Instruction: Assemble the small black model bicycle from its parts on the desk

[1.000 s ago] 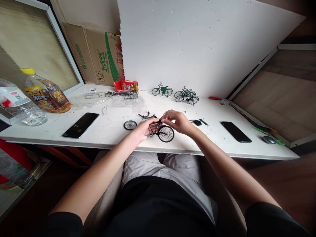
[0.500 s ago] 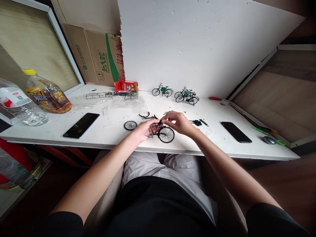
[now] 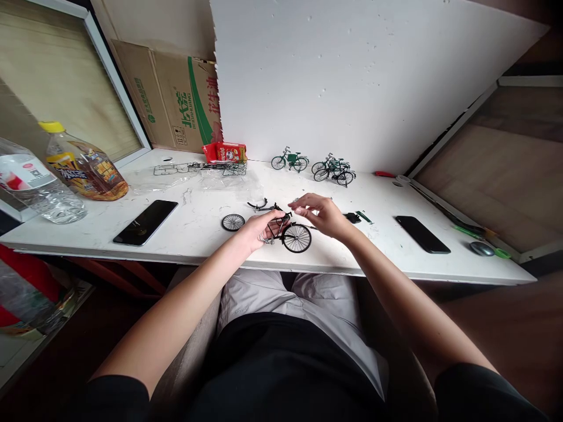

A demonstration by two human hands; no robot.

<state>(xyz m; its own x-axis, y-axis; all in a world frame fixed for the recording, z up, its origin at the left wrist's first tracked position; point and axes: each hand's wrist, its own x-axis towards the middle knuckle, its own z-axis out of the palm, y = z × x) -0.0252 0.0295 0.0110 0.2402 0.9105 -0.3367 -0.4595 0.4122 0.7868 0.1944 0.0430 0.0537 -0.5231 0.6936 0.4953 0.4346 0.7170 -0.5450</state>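
Note:
A black model bicycle frame (image 3: pixel 273 228) with its rear wheel (image 3: pixel 296 238) attached is held in my left hand (image 3: pixel 260 230), thumb on top and fingers beneath. My right hand (image 3: pixel 320 214) hovers just above and to the right of that wheel, its fingers bent and close together; whether anything small lies between the tips cannot be made out. A loose wheel (image 3: pixel 233 222) lies on the white table left of my left hand. Behind my left hand is a curved black part (image 3: pixel 257 205). Small dark parts (image 3: pixel 353 217) and a green strip (image 3: pixel 365 217) rest right of my right hand.
Assembled model bicycles (image 3: pixel 289 159) stand at the back of the table (image 3: pixel 197 234). A phone (image 3: pixel 146 223) lies left, another phone (image 3: pixel 422 234) right. Two bottles (image 3: pixel 85 167) are at far left. Part frames (image 3: pixel 200 169), plastic wrap and a red packet (image 3: pixel 231 152) lie back left.
My right hand has lifted off the bicycle's saddle area and moved slightly right and up. My left hand keeps holding the bicycle in nearly the same place.

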